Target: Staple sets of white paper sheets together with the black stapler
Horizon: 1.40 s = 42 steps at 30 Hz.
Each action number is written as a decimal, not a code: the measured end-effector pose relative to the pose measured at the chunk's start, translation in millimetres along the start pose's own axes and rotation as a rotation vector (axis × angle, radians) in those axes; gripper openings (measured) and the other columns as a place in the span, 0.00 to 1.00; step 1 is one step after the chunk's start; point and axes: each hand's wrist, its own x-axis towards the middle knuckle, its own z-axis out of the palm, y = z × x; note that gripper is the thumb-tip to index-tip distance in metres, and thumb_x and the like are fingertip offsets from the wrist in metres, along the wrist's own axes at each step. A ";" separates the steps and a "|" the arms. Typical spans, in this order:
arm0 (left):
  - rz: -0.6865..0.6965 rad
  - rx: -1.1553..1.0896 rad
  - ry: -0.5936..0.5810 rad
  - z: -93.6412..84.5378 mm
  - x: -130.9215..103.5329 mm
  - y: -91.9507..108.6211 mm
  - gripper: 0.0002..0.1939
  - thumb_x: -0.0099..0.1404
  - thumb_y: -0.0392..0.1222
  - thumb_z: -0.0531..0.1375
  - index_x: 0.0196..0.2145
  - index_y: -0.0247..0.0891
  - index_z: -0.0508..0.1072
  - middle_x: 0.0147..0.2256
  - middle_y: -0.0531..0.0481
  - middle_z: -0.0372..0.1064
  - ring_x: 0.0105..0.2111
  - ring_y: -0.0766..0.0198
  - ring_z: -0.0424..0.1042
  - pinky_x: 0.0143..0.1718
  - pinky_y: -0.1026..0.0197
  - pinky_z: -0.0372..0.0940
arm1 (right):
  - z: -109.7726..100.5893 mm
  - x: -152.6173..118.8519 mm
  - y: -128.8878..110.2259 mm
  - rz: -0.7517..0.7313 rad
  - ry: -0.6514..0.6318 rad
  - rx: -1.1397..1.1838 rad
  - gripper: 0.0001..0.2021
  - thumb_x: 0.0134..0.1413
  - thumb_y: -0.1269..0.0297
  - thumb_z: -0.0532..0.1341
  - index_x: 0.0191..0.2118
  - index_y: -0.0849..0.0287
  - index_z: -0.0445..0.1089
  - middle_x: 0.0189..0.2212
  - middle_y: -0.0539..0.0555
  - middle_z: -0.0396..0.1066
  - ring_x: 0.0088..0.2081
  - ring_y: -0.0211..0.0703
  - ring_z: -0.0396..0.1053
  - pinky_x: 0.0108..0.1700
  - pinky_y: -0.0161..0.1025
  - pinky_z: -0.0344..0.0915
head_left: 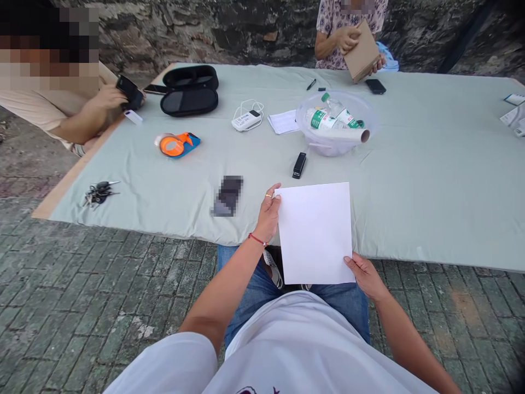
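A plain white sheet of paper [315,235] is held up between my two hands, over my lap and the table's near edge. My left hand [269,213] pinches its upper left corner, thumb on top. At the lower right edge, my right hand [365,272] grips the paper with the thumb in front and the fingers behind. Just beyond the sheet lies a black stapler [299,165]. To the left of my left hand, a dark phone [228,196] rests on the cloth.
Farther back stands a clear plastic basin [328,146] with bottles and a paper roll. An orange tape dispenser [177,144], keys [100,192], a white power bank [247,120] and a black case [189,103] lie leftward. One person across holds a cardboard box [361,52]; another sits left.
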 end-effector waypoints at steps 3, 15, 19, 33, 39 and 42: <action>-0.049 -0.021 -0.042 -2.8 14.7 -12.1 0.26 0.65 0.47 0.61 0.59 0.45 0.65 0.31 0.54 0.69 0.33 0.62 0.71 0.41 0.59 0.66 | 0.2 6.8 2.5 0.011 0.004 0.036 0.25 0.60 0.43 0.59 0.58 0.47 0.72 0.52 0.51 0.76 0.53 0.57 0.74 0.58 0.55 0.68; -0.184 0.021 -0.048 -9.4 44.7 -41.2 0.12 0.64 0.45 0.60 0.44 0.42 0.67 0.29 0.54 0.66 0.28 0.64 0.67 0.33 0.61 0.63 | 0.6 19.6 12.0 0.059 0.057 0.106 0.22 0.60 0.44 0.61 0.54 0.48 0.74 0.50 0.52 0.78 0.49 0.55 0.75 0.54 0.53 0.70; -0.197 0.023 -0.003 -10.4 45.3 -42.8 0.11 0.63 0.44 0.60 0.43 0.42 0.66 0.29 0.54 0.64 0.27 0.64 0.65 0.32 0.62 0.62 | 4.2 22.6 12.3 0.074 0.086 0.088 0.22 0.60 0.43 0.60 0.54 0.48 0.73 0.47 0.52 0.78 0.46 0.53 0.76 0.50 0.49 0.72; -0.243 -0.080 0.052 -14.5 48.5 -45.3 0.12 0.60 0.42 0.61 0.42 0.43 0.66 0.30 0.55 0.66 0.27 0.65 0.67 0.34 0.61 0.65 | 16.8 23.1 6.0 0.036 0.192 0.011 0.23 0.60 0.40 0.57 0.48 0.50 0.74 0.42 0.52 0.79 0.45 0.53 0.74 0.49 0.49 0.72; -0.258 -0.112 0.068 -16.1 48.3 -44.7 0.11 0.61 0.42 0.60 0.42 0.42 0.68 0.28 0.55 0.66 0.29 0.64 0.70 0.37 0.60 0.67 | 20.2 24.1 8.8 0.020 0.208 -0.013 0.24 0.59 0.39 0.57 0.50 0.49 0.74 0.44 0.52 0.79 0.48 0.57 0.74 0.52 0.53 0.71; -0.255 -0.117 0.065 -16.9 47.8 -44.4 0.12 0.62 0.41 0.60 0.45 0.41 0.69 0.27 0.55 0.67 0.30 0.63 0.71 0.38 0.59 0.68 | 20.8 23.1 9.8 0.019 0.191 0.017 0.24 0.60 0.40 0.57 0.52 0.50 0.73 0.46 0.51 0.78 0.49 0.56 0.74 0.54 0.53 0.71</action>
